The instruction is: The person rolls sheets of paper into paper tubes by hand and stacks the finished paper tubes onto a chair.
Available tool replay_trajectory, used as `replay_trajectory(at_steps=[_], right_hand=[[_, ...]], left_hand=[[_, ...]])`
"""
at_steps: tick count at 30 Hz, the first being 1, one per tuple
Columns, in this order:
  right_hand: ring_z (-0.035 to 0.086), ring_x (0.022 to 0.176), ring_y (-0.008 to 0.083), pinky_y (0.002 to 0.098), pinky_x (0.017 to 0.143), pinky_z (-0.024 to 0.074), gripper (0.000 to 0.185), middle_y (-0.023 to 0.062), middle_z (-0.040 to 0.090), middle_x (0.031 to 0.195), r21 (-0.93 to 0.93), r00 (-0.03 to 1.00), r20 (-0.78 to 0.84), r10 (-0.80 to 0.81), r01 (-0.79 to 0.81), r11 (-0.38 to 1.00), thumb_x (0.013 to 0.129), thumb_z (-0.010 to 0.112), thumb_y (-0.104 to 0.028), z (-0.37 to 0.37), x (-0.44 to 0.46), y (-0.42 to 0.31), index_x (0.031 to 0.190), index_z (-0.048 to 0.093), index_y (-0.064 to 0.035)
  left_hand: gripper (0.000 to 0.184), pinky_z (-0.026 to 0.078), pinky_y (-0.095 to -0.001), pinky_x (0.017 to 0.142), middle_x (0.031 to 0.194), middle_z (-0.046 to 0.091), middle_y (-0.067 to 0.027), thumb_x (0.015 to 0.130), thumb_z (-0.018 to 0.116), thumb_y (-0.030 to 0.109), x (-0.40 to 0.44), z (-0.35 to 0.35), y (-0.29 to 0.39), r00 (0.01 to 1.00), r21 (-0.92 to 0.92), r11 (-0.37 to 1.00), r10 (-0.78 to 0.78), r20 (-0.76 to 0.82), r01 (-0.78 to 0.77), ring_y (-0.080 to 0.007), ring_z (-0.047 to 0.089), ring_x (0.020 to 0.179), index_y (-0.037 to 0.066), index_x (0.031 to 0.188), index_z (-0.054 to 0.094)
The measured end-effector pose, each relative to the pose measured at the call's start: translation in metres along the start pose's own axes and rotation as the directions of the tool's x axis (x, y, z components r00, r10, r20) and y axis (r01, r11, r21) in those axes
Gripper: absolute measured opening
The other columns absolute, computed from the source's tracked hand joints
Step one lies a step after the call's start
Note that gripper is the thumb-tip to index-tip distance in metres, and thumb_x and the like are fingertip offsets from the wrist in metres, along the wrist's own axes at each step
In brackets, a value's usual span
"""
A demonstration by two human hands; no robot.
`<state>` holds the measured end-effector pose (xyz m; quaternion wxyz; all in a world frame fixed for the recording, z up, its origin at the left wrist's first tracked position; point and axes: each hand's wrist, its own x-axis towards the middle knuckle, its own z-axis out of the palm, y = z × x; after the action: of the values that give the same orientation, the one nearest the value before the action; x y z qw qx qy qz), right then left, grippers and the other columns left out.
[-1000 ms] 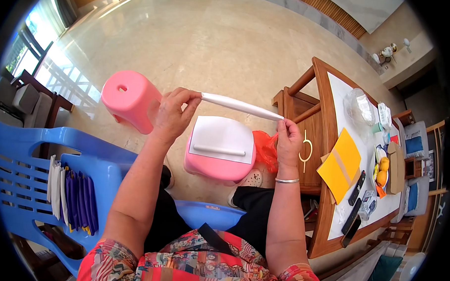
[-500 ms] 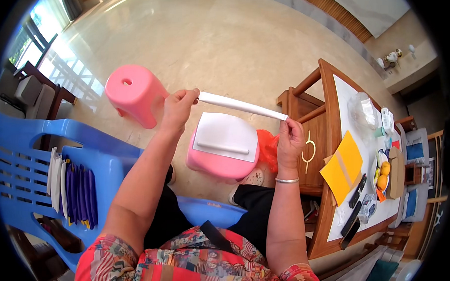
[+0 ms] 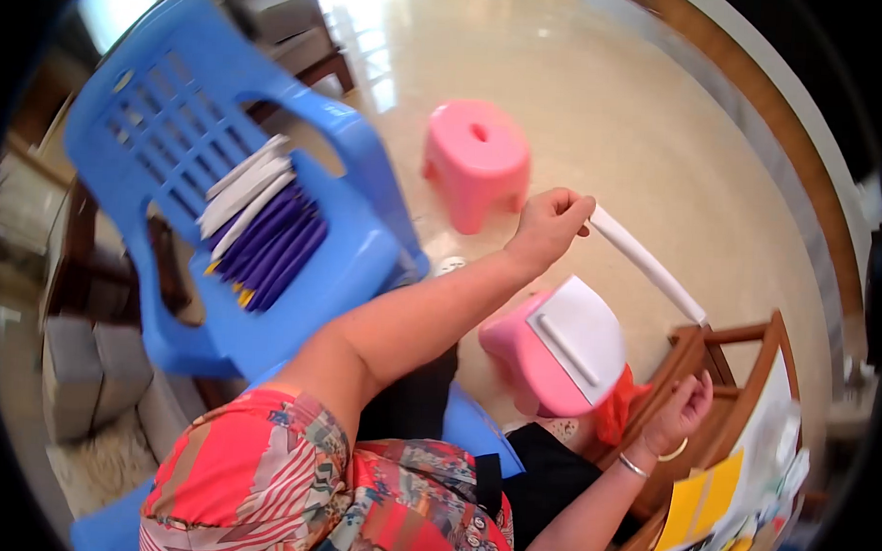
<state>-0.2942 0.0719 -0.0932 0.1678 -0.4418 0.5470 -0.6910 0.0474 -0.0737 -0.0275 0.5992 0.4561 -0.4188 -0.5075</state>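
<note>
My left hand [image 3: 549, 231] pinches one end of a long, narrow white folded strip [image 3: 648, 263] between thumb and fingers. From there the strip slants down to the right, its far end loose. My right hand [image 3: 681, 412], with a silver bracelet at the wrist, is apart from the strip near the wooden table, fingers loosely curled and somewhat apart. Below and between the hands, a white sheet [image 3: 604, 339] covers part of a pink stool [image 3: 507, 336]. On the sheet lies a thin white rod [image 3: 568, 346].
A blue plastic chair [image 3: 340, 243] on the left carries several white strips [image 3: 252, 193] and purple strips [image 3: 267, 240] with yellow ends. Another pink stool [image 3: 480, 141] stands beyond. At right, the wooden table [image 3: 782, 331] bears a yellow envelope [image 3: 700, 498]. A red bag [image 3: 616, 408] lies by the stool.
My right hand has let go of the strip and moved lower, away from it. My left hand still holds the other end. The view has swung left toward the blue chair.
</note>
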Motion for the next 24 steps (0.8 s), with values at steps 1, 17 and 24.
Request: replay_trajectory(at_steps=[1,17,24], right_hand=[[0.055,0.084,0.0075,0.0215,0.075,0.0484,0.029,-0.0009,0.062,0.096,-0.032,0.999,0.025,0.033,-0.032,0.999,0.104,0.063,-0.007,0.001,0.0,-0.003,0.132,0.061,-0.001],[0.049,0.076,0.0041,0.0194,0.066,0.0413,0.021,-0.0043,0.06,0.092,-0.221,0.92,0.35,0.179,-0.105,0.97,0.104,0.066,-0.017,0.018,-0.019,0.033,0.118,0.067,-0.0013],[0.061,0.093,0.0099,0.0266,0.085,0.052,0.02,0.0025,0.068,0.104,-0.292,0.879,0.376,0.293,-0.188,0.938,0.103,0.066,-0.013,0.014,-0.032,0.057,0.115,0.067,0.0029]], left_hand=[[0.029,0.047,-0.0252,0.063,0.082,0.071,-0.0043,0.101,0.068,0.029,0.001,-0.023,0.003,0.999,0.014,1.0,0.028,-0.037,-0.028,-0.0124,0.069,0.077,0.001,0.096,0.074],[0.026,0.041,-0.0313,0.045,0.092,0.073,-0.0057,0.094,0.067,0.032,-0.148,-0.591,0.072,0.166,-0.009,0.993,-0.029,-0.986,0.117,-0.0167,0.069,0.064,0.007,0.102,0.068],[0.032,0.045,-0.0367,0.049,0.086,0.073,-0.0073,0.091,0.067,0.033,-0.137,-0.629,0.081,0.235,0.124,0.917,0.034,-0.971,0.38,-0.0185,0.069,0.06,0.003,0.093,0.073]])
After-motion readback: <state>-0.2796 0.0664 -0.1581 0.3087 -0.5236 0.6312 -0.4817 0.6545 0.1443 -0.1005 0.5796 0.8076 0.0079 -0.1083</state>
